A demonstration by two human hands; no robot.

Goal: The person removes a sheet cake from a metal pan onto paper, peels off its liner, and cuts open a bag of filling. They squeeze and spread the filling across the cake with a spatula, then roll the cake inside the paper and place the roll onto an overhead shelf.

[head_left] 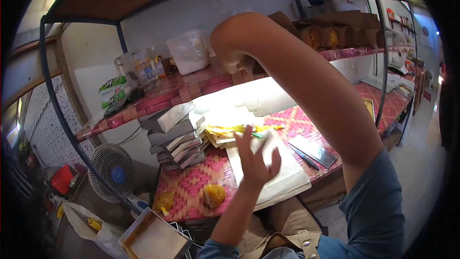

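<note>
My left hand (258,163) is raised over the pale paper sheets (282,182) on the woven table, its fingers spread and nothing in it. Just beyond it lie yellow strips (230,128) on a brightly lit stack of paper. My right arm reaches up across the view, and my right hand (235,52) is bent down near the edge of the upper shelf; its fingers are mostly hidden behind the wrist. A green object (258,135) lies close to my left fingertips. To the right of the sheets are a dark pen (304,157) and a shiny flat case (314,151).
A stack of grey folded pieces (177,139) stands left of the papers. Two amber bundles (214,195) sit near the front edge. The upper shelf (177,91) holds a white tub (188,52). A fan (112,172) and a framed tray (155,240) are at the lower left.
</note>
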